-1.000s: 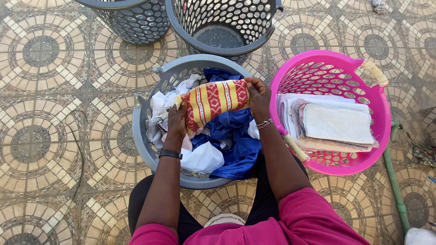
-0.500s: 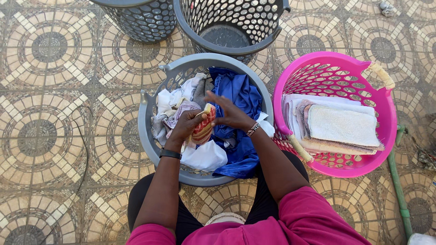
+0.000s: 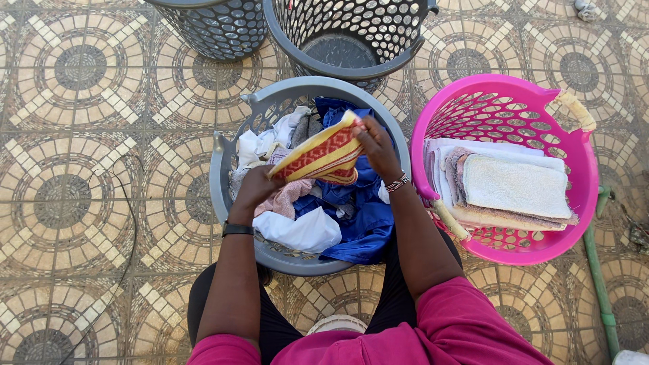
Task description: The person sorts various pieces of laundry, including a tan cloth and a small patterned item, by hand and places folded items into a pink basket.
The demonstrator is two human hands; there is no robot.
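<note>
A folded red and yellow patterned cloth (image 3: pixel 318 154) is held between both my hands above a grey laundry basket (image 3: pixel 233 196). My left hand (image 3: pixel 255 189) grips its lower left end; a black band sits on that wrist. My right hand (image 3: pixel 375 147) pinches the upper right end and wears a beaded bracelet. The grey basket holds a blue garment (image 3: pixel 358 216), white cloth (image 3: pixel 297 231) and a pinkish piece (image 3: pixel 287 196). To the right, a pink basket (image 3: pixel 541 94) holds a stack of folded towels (image 3: pixel 514 186).
Two dark perforated baskets stand at the top: one (image 3: pixel 216 30) at the left, one (image 3: pixel 351 40) in the middle. The floor (image 3: pixel 74 135) is patterned tile. A thin dark cable (image 3: pixel 132 236) lies at the left. A green pipe (image 3: pixel 598 270) runs along the right.
The cloth was stretched out wide, then bunched low in the basket between my hands; now it is folded into a narrow strip and lifted again.
</note>
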